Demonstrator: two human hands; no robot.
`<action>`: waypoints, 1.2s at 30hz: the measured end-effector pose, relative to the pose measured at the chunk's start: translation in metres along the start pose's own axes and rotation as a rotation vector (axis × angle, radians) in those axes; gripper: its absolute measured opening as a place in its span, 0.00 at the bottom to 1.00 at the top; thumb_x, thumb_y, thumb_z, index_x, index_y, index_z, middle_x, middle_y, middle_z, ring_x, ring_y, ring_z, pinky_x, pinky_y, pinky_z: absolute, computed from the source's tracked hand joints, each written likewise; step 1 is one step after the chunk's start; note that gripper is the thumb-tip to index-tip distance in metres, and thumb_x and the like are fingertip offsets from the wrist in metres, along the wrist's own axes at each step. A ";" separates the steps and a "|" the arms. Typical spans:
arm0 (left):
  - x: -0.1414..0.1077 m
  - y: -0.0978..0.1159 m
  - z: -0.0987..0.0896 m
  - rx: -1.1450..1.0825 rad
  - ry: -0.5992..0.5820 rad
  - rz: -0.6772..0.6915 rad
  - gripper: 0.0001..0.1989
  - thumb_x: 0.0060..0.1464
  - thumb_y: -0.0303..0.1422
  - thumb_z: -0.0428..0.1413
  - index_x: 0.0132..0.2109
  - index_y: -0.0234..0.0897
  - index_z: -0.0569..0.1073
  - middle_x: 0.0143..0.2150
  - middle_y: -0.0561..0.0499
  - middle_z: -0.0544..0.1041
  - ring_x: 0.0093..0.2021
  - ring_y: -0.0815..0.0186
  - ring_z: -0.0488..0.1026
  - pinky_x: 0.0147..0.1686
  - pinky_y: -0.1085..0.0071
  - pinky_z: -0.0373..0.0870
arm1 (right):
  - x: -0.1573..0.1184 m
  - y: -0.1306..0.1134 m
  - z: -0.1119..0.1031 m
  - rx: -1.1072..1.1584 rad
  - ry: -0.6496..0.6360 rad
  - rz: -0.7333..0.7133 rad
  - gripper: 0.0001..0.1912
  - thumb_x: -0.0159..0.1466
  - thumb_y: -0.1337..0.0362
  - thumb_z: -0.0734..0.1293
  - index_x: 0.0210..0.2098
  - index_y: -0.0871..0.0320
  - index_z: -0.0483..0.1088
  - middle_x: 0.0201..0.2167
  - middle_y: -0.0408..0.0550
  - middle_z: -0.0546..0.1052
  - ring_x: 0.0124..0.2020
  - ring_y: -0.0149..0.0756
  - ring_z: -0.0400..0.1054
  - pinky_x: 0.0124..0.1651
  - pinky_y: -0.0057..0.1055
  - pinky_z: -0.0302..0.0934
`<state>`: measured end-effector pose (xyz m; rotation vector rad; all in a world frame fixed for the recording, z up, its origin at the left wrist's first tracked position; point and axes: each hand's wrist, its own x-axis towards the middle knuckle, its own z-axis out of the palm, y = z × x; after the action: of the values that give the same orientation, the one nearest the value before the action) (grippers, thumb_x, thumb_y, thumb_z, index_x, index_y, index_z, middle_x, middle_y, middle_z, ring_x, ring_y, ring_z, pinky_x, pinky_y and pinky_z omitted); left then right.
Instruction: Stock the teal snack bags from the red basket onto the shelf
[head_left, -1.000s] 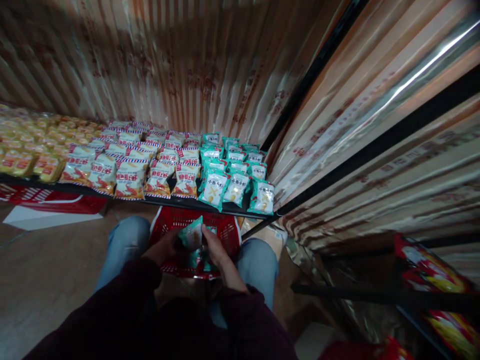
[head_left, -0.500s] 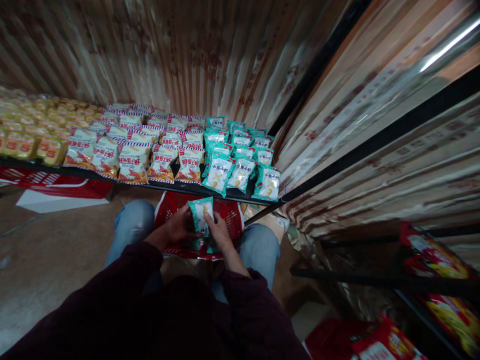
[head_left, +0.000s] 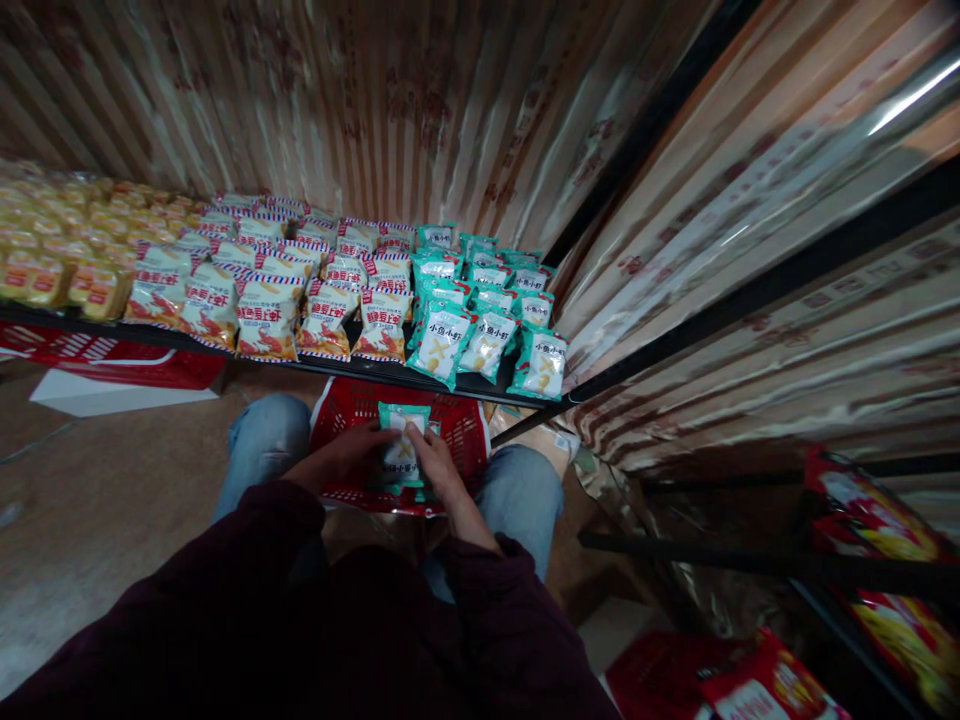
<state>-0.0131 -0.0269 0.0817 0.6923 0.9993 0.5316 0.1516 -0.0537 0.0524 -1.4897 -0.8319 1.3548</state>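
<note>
Between both hands is a teal and white snack packet (head_left: 403,458), over the red basket (head_left: 471,432) at my knees. My left hand (head_left: 363,446) grips the packet's left side. My right hand (head_left: 433,458) holds its right side, with the thumb on the packet's front. Other teal packets show partly beneath it in the basket. In front, several teal packets (head_left: 439,342) stand in rows at the right end of the black shelf (head_left: 375,371).
White and orange snack bags (head_left: 268,318) and yellow packs (head_left: 97,285) fill the shelf leftward. A black metal bar (head_left: 675,330) slants up right. Red bags (head_left: 772,680) lie at lower right. Another red basket (head_left: 150,366) sits under the shelf.
The held packet has gone lower and now lies flatter in the basket area, both hands still on it. The view has shifted slightly.
</note>
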 end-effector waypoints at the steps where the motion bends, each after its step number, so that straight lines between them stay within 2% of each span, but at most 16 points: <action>1: 0.001 0.000 0.000 0.038 -0.001 0.005 0.21 0.37 0.38 0.68 0.40 0.36 0.76 0.33 0.49 0.79 0.32 0.63 0.73 0.30 0.70 0.68 | -0.001 -0.001 0.000 0.037 -0.004 0.019 0.23 0.49 0.46 0.71 0.34 0.58 0.74 0.27 0.45 0.78 0.29 0.36 0.71 0.35 0.31 0.64; 5: 0.009 0.008 -0.003 0.159 -0.039 0.000 0.18 0.31 0.33 0.69 0.34 0.35 0.78 0.30 0.50 0.79 0.33 0.61 0.73 0.34 0.68 0.67 | -0.001 -0.005 0.000 0.138 0.029 0.066 0.24 0.47 0.46 0.72 0.34 0.58 0.73 0.24 0.43 0.77 0.25 0.34 0.70 0.31 0.29 0.63; 9: 0.018 0.019 -0.006 0.220 -0.060 0.011 0.17 0.28 0.34 0.69 0.31 0.35 0.78 0.27 0.51 0.79 0.32 0.61 0.73 0.33 0.70 0.65 | 0.003 -0.004 -0.004 0.244 0.150 0.158 0.22 0.46 0.47 0.73 0.28 0.60 0.71 0.18 0.41 0.74 0.20 0.32 0.67 0.26 0.29 0.62; 13: 0.020 0.018 -0.010 0.194 0.002 0.070 0.18 0.31 0.41 0.68 0.30 0.34 0.77 0.28 0.51 0.78 0.33 0.62 0.72 0.34 0.71 0.65 | 0.004 0.005 -0.011 0.356 0.332 0.258 0.19 0.49 0.48 0.72 0.28 0.57 0.69 0.18 0.40 0.73 0.19 0.30 0.66 0.25 0.28 0.64; 17: 0.009 0.000 -0.007 0.105 0.081 0.095 0.22 0.38 0.49 0.62 0.33 0.34 0.76 0.30 0.48 0.79 0.33 0.61 0.74 0.35 0.67 0.68 | 0.002 0.020 -0.013 0.479 0.449 0.322 0.15 0.53 0.51 0.70 0.29 0.55 0.68 0.19 0.38 0.73 0.20 0.28 0.67 0.28 0.28 0.67; 21: 0.001 -0.016 0.007 0.006 0.102 0.120 0.22 0.38 0.47 0.64 0.37 0.35 0.74 0.34 0.47 0.79 0.34 0.60 0.75 0.36 0.64 0.70 | 0.000 0.029 -0.006 0.554 0.461 0.323 0.13 0.54 0.52 0.70 0.28 0.54 0.67 0.23 0.40 0.75 0.24 0.30 0.70 0.30 0.29 0.69; 25: 0.008 -0.018 0.013 -0.044 0.157 0.190 0.23 0.37 0.43 0.65 0.40 0.36 0.72 0.36 0.49 0.79 0.35 0.63 0.75 0.39 0.66 0.70 | 0.001 0.035 -0.005 0.555 0.468 0.293 0.10 0.54 0.55 0.70 0.27 0.53 0.67 0.23 0.41 0.76 0.27 0.32 0.71 0.31 0.29 0.69; 31: 0.017 -0.008 -0.004 0.007 0.176 0.202 0.22 0.33 0.40 0.67 0.38 0.34 0.74 0.35 0.49 0.79 0.36 0.62 0.75 0.38 0.67 0.68 | 0.006 0.039 -0.013 0.448 0.455 0.208 0.06 0.52 0.61 0.68 0.30 0.55 0.69 0.24 0.39 0.76 0.28 0.32 0.71 0.29 0.26 0.65; 36: 0.017 -0.002 -0.014 0.071 0.132 0.158 0.19 0.32 0.36 0.67 0.35 0.34 0.76 0.34 0.48 0.80 0.34 0.61 0.75 0.38 0.67 0.67 | 0.007 0.031 -0.010 0.432 0.379 0.185 0.12 0.53 0.56 0.67 0.34 0.56 0.70 0.26 0.40 0.78 0.29 0.33 0.72 0.31 0.28 0.66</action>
<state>-0.0177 -0.0130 0.0659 0.8118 1.0963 0.6895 0.1596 -0.0598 0.0205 -1.4321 -0.1497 1.2312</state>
